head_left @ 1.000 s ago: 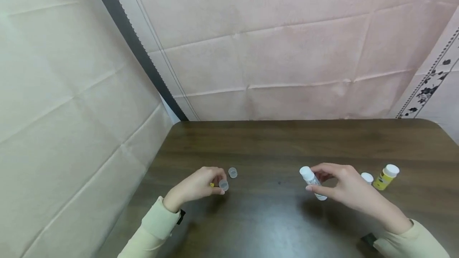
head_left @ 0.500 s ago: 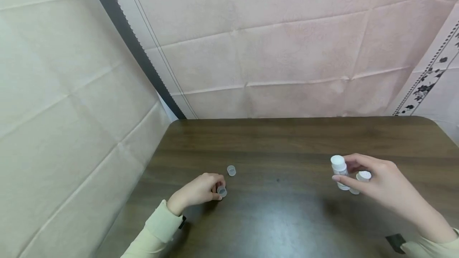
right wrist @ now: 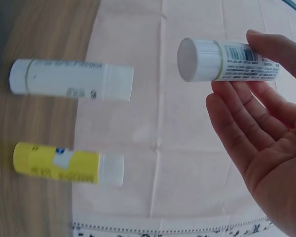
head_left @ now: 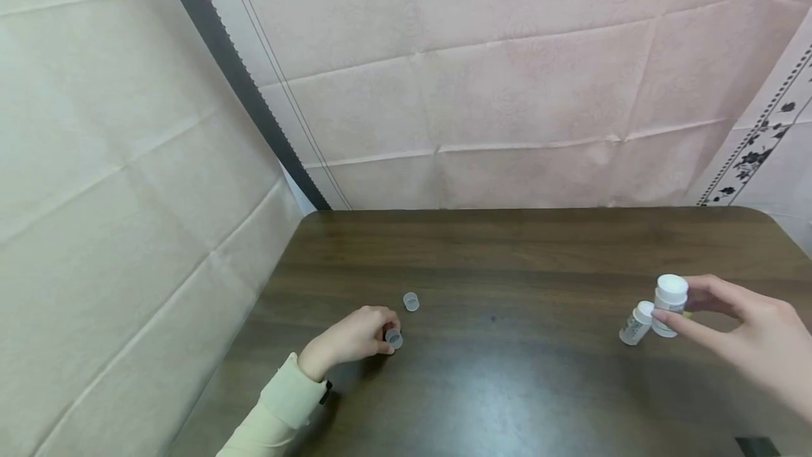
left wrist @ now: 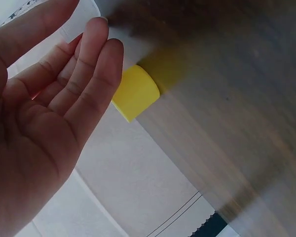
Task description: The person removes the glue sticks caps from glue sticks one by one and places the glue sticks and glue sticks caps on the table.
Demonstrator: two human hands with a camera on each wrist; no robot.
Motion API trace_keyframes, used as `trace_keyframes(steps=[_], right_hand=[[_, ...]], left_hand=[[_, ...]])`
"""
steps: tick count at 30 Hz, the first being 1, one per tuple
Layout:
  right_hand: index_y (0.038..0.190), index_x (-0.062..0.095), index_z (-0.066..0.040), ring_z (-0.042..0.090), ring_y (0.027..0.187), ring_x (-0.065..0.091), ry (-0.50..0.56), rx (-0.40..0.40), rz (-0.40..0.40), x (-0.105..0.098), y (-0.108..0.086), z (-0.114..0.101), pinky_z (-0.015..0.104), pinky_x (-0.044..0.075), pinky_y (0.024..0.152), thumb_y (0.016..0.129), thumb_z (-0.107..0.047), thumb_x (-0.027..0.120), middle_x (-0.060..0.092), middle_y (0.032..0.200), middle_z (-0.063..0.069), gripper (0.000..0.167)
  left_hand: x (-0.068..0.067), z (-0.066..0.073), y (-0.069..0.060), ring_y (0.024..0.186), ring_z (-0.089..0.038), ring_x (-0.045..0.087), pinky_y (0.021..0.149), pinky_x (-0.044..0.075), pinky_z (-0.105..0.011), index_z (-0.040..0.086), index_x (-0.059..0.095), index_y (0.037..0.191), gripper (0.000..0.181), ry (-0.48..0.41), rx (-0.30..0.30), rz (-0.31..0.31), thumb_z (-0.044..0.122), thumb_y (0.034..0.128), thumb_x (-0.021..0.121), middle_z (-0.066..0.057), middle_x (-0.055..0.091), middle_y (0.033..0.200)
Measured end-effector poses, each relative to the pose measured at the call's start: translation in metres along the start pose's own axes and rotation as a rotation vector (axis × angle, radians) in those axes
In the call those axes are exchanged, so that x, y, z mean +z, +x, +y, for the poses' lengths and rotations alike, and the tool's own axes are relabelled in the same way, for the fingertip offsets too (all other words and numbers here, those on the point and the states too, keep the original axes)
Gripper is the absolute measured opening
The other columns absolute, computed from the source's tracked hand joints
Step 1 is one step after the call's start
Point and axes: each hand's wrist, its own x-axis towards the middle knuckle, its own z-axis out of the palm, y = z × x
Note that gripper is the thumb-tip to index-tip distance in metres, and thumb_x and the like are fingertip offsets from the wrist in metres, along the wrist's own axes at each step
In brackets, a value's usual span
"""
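My right hand (head_left: 745, 319) grips a white glue stick (head_left: 669, 305) between thumb and fingers. Its printed label and barcode show in the right wrist view. Just left of it, a second white glue stick (head_left: 636, 323) stands upright on the table. A yellow glue stick (right wrist: 69, 163) with a white end stands nearby, mostly hidden by my right hand in the head view. On the left, my left hand (head_left: 352, 333) pinches a small clear plastic cap (head_left: 393, 338) near the tabletop. A yellow cap (left wrist: 137, 93) sits under those fingers, and another clear cap (head_left: 411, 302) lies just beyond.
The dark wooden table (head_left: 507, 245) runs back to a pale hanging cloth (head_left: 507, 90). Another cloth (head_left: 158, 196) closes off the left side. A black patch (head_left: 757, 446) shows near the right wrist at the bottom edge.
My right hand has carried the white glue stick to the right, past the standing white one. The left hand has shifted slightly toward me and still holds the clear cap.
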Motion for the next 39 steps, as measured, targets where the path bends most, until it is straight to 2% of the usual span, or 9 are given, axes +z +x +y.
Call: trace_keyframes(steps=[4,8,11,15,18,23,27,34,39], right_hand=[[0.106,0.077,-0.018,-0.027,0.089,0.060,0.045,-0.017,0.047,-0.001,-0.006,0.009,-0.003,0.034,0.083,0.072,0.006,0.093,0.069,0.091,-0.038,0.046],[0.106,0.076,-0.019,-0.025,0.090,0.061,0.077,-0.020,0.050,0.001,-0.014,0.020,-0.003,0.038,0.082,0.071,0.013,0.090,0.069,0.094,-0.039,0.049],[0.105,0.074,-0.023,-0.026,0.089,0.060,0.070,0.023,0.031,0.002,-0.021,0.029,-0.003,0.037,0.080,0.074,0.010,0.090,0.067,0.094,-0.040,0.047],[0.102,0.073,-0.028,-0.024,0.086,0.060,0.106,0.099,0.001,0.004,-0.032,0.041,-0.001,0.041,0.074,0.079,0.009,0.087,0.066,0.093,-0.039,0.046],[0.100,0.072,-0.032,-0.023,0.083,0.060,0.129,0.122,-0.010,0.007,-0.039,0.050,0.001,0.044,0.069,0.079,0.010,0.086,0.065,0.092,-0.038,0.049],[0.098,0.072,-0.032,-0.026,0.080,0.058,0.076,0.156,-0.047,0.009,-0.045,0.062,0.000,0.041,0.068,0.079,0.004,0.089,0.063,0.092,-0.043,0.044],[0.097,0.073,-0.030,-0.027,0.078,0.056,0.002,0.191,-0.085,0.010,-0.047,0.068,0.000,0.037,0.068,0.080,-0.005,0.092,0.060,0.091,-0.045,0.035],[0.097,0.072,-0.022,-0.027,0.077,0.055,-0.054,0.132,-0.090,0.016,-0.049,0.078,0.000,0.038,0.068,0.076,-0.007,0.095,0.059,0.090,-0.044,0.035],[0.098,0.072,-0.024,-0.025,0.077,0.055,-0.080,0.145,-0.114,0.018,-0.050,0.083,0.001,0.034,0.069,0.077,-0.009,0.095,0.060,0.088,-0.042,0.034]], left_hand=[[0.001,0.002,0.000,0.070,-0.007,0.050,0.066,0.047,-0.026,0.007,0.070,0.102,0.020,0.026,0.016,0.005,0.002,0.0898,0.085,0.001,0.060,0.090],[0.002,0.002,-0.002,0.071,-0.008,0.050,0.067,0.047,-0.027,0.006,0.071,0.104,0.021,0.035,0.006,0.012,0.002,0.0898,0.085,0.000,0.059,0.091],[0.004,0.003,-0.004,0.073,-0.009,0.050,0.069,0.047,-0.027,0.005,0.071,0.105,0.021,0.040,-0.007,0.018,0.001,0.0895,0.085,0.000,0.059,0.091],[0.005,0.006,-0.007,0.080,-0.012,0.050,0.074,0.047,-0.029,0.006,0.070,0.103,0.021,0.076,0.009,0.034,0.000,0.0885,0.085,0.001,0.060,0.092],[0.006,0.008,-0.008,0.084,-0.014,0.053,0.077,0.050,-0.030,0.005,0.069,0.101,0.022,0.110,0.026,0.050,-0.001,0.0875,0.085,0.000,0.061,0.094],[0.008,0.010,-0.010,0.084,-0.012,0.059,0.078,0.054,-0.030,0.004,0.068,0.103,0.023,0.116,0.015,0.057,-0.003,0.0875,0.084,-0.001,0.063,0.098],[0.010,0.009,-0.011,0.082,-0.011,0.056,0.075,0.052,-0.029,0.004,0.069,0.105,0.023,0.087,-0.005,0.052,-0.003,0.0889,0.083,-0.001,0.063,0.099],[0.013,0.008,-0.015,0.088,-0.014,0.059,0.078,0.055,-0.032,0.005,0.069,0.108,0.023,0.055,-0.017,0.062,-0.002,0.0907,0.082,-0.001,0.063,0.102],[0.014,0.008,-0.017,0.090,-0.015,0.061,0.080,0.056,-0.033,0.004,0.069,0.110,0.024,0.055,-0.025,0.068,-0.002,0.0911,0.082,-0.002,0.063,0.103]])
